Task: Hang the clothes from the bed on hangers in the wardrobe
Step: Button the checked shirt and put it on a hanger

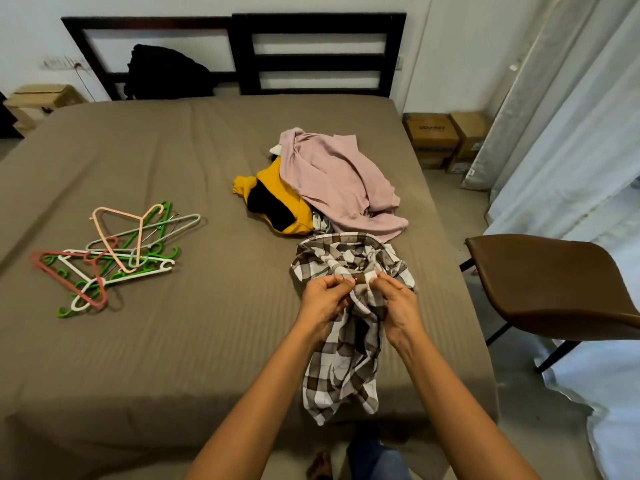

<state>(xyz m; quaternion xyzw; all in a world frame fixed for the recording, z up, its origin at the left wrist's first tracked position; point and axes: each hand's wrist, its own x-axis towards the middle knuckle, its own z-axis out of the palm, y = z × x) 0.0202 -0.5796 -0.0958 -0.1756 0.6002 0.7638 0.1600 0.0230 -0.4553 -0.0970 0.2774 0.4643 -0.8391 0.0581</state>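
Note:
A brown-and-white checked shirt (346, 362) hangs over the bed's front edge. My left hand (323, 299) and my right hand (394, 301) each pinch its fabric near the collar, close together. Behind it lies a pile with a pink garment (339, 178) on top of a yellow-and-black garment (277, 202). A heap of several plastic hangers (114, 254), green, white, pink and red, lies on the left of the bed (173, 341). No wardrobe is in view.
A brown chair (554, 282) stands to the right of the bed. Cardboard boxes (446, 140) sit by the curtains (571, 133) at the right. A black bag (166, 72) leans on the dark headboard (318, 57).

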